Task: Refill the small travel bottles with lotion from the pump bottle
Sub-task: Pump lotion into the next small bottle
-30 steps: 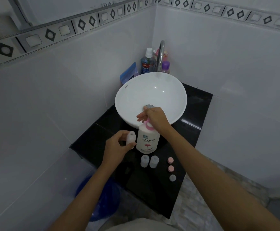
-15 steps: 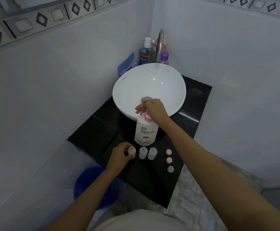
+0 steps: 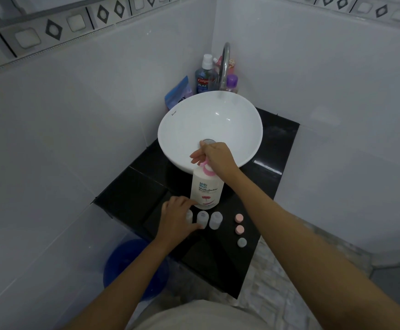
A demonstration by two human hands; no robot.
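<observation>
A white pump bottle [image 3: 206, 189] with a pink pump stands on the black counter [image 3: 132, 198], right in front of the sink. My right hand [image 3: 217, 159] rests on top of the pump head, fingers curled over it. Three small translucent travel bottles stand uncapped in a row before it: the leftmost [image 3: 189, 215], the middle one [image 3: 202, 216] and the right one [image 3: 216, 219]. My left hand [image 3: 176, 216] is spread low around the leftmost bottle, its thumb reaching in front of the middle one; I cannot see whether it grips. Two pink caps [image 3: 238, 218] and a grey cap [image 3: 241, 242] lie to the right.
The white bowl sink [image 3: 242, 120] and its tap [image 3: 225, 65] fill the back of the counter. Mouthwash [image 3: 203, 79], a purple bottle [image 3: 232, 82] and a blue pouch [image 3: 178, 95] crowd the tiled corner. A blue bucket [image 3: 123, 265] sits on the floor below left.
My left hand has brought the small bottle down from beside the pump spout and stood it at the left end of the row. The right hand stays on the pump.
</observation>
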